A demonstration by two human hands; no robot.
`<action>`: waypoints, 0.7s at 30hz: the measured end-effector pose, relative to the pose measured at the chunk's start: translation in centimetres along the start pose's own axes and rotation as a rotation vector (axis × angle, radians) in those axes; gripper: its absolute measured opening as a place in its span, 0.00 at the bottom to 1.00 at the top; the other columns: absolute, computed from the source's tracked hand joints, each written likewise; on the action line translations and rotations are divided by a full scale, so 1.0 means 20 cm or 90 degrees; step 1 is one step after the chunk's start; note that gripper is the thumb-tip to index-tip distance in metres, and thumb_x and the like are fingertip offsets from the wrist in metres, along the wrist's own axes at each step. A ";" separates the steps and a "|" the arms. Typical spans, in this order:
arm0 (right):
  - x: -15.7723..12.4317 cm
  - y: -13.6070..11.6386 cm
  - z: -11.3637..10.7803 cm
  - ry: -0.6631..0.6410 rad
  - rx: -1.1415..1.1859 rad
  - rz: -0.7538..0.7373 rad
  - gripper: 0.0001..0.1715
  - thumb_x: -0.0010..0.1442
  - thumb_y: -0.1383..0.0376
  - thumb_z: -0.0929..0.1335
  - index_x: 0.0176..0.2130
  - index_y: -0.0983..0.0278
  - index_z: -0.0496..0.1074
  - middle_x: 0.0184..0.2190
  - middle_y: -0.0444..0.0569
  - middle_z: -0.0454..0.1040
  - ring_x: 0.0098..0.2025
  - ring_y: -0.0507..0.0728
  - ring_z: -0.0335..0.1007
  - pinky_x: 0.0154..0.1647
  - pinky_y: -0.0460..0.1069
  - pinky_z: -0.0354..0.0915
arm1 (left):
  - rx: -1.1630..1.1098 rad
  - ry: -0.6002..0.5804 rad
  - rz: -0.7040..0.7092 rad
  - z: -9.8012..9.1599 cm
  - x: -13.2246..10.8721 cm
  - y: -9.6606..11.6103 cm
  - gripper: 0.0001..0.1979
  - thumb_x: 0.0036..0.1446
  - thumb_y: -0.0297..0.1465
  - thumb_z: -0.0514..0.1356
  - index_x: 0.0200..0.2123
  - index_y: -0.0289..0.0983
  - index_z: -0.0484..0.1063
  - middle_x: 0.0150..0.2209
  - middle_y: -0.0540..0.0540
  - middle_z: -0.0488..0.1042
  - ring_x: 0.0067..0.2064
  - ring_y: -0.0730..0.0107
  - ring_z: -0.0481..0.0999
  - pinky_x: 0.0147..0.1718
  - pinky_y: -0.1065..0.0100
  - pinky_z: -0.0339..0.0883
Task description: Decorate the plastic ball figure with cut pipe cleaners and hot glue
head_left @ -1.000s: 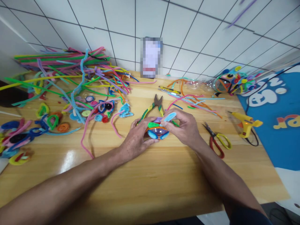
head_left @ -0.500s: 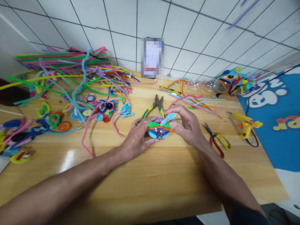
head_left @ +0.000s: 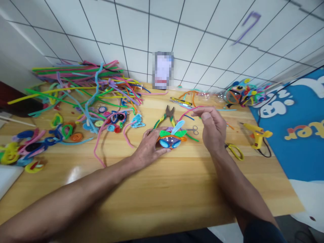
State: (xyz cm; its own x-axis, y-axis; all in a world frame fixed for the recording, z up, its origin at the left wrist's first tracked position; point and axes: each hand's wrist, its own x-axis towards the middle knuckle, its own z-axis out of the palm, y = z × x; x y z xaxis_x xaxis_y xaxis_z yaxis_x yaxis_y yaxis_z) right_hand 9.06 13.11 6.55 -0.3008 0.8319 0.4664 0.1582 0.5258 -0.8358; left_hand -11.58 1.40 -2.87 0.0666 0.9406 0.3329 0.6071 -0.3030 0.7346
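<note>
My left hand (head_left: 149,148) is closed around the side of a pipe-cleaner craft (head_left: 171,141) just above the wooden table. The craft has a clear rounded front with blue ovals, an orange band and green leaf shapes; a light blue piece (head_left: 178,126) sticks up from its top. My right hand (head_left: 214,130) hovers to the right, apart from the craft, with bent fingers and the index finger reaching left. I see nothing in it. Behind the craft lie pliers (head_left: 165,117) with green and yellow handles, jaws apart, and small scissors (head_left: 194,130).
Pipe cleaners (head_left: 76,72) pile up at the back left, with coiled shapes (head_left: 77,137) before them. A phone (head_left: 163,69) leans on the tiled wall. Larger scissors (head_left: 235,152), partly hidden by my right hand, and a yellow glue gun (head_left: 257,135) lie right. A decorated bottle (head_left: 241,94) stands behind.
My right hand has let go of the craft and moved to the right, uncovering the craft's right side and the small scissors. My left hand still holds it. The view has shifted slightly.
</note>
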 end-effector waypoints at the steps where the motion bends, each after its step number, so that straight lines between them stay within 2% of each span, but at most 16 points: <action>1: 0.00 0.00 -0.01 0.015 0.001 0.011 0.20 0.71 0.45 0.67 0.44 0.57 0.78 0.41 0.49 0.80 0.46 0.61 0.77 0.53 0.58 0.72 | -0.001 0.003 0.002 0.00 0.00 -0.01 0.33 0.59 0.35 0.73 0.65 0.43 0.67 0.64 0.40 0.75 0.66 0.49 0.73 0.67 0.47 0.63; 3: -0.03 0.00 -0.03 0.008 -0.005 0.034 0.20 0.68 0.45 0.70 0.46 0.57 0.77 0.43 0.49 0.80 0.48 0.61 0.77 0.55 0.58 0.72 | -0.006 0.009 0.003 0.01 0.01 -0.02 0.32 0.58 0.35 0.74 0.63 0.42 0.68 0.61 0.39 0.77 0.65 0.49 0.74 0.65 0.47 0.65; 6: -0.13 0.06 -0.05 -0.063 -0.030 0.076 0.26 0.62 0.46 0.75 0.52 0.57 0.74 0.50 0.51 0.79 0.54 0.62 0.76 0.60 0.59 0.70 | -0.007 0.020 -0.002 0.01 0.02 -0.02 0.30 0.57 0.36 0.74 0.61 0.42 0.70 0.59 0.39 0.79 0.63 0.48 0.76 0.63 0.47 0.67; 8: -0.22 0.11 -0.05 -0.100 -0.045 0.112 0.30 0.60 0.46 0.75 0.55 0.58 0.72 0.56 0.53 0.78 0.57 0.63 0.75 0.62 0.61 0.69 | -0.010 0.026 -0.002 0.01 0.02 -0.01 0.30 0.56 0.37 0.74 0.59 0.41 0.71 0.58 0.39 0.79 0.62 0.47 0.76 0.63 0.46 0.68; 11: -0.30 0.15 -0.04 -0.107 -0.051 0.139 0.31 0.61 0.47 0.75 0.55 0.60 0.71 0.57 0.55 0.77 0.58 0.64 0.75 0.62 0.64 0.69 | -0.018 0.024 -0.014 0.00 0.03 -0.01 0.30 0.55 0.37 0.75 0.59 0.40 0.72 0.56 0.39 0.80 0.59 0.46 0.78 0.61 0.45 0.69; 16: -0.24 0.05 -0.08 -0.072 -0.085 0.048 0.24 0.64 0.50 0.73 0.53 0.60 0.73 0.55 0.54 0.79 0.56 0.62 0.75 0.60 0.62 0.69 | -0.051 0.033 -0.073 0.00 0.04 0.00 0.31 0.52 0.42 0.76 0.55 0.38 0.73 0.49 0.39 0.81 0.53 0.46 0.80 0.56 0.47 0.73; 21: -0.10 -0.09 -0.09 -0.084 -0.107 -0.076 0.18 0.64 0.53 0.73 0.50 0.59 0.76 0.51 0.52 0.80 0.55 0.62 0.75 0.59 0.59 0.69 | -0.122 0.020 -0.077 -0.01 0.05 0.02 0.30 0.55 0.44 0.73 0.56 0.38 0.71 0.51 0.39 0.81 0.53 0.50 0.82 0.56 0.49 0.75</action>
State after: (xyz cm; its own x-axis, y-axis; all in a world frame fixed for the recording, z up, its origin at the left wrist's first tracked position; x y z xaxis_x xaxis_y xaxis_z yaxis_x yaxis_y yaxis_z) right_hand 11.06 10.79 7.55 -0.4452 0.7379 0.5073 0.2652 0.6497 -0.7124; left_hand -11.44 2.30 -2.17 -0.0235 0.9675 0.2517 0.4477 -0.2149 0.8680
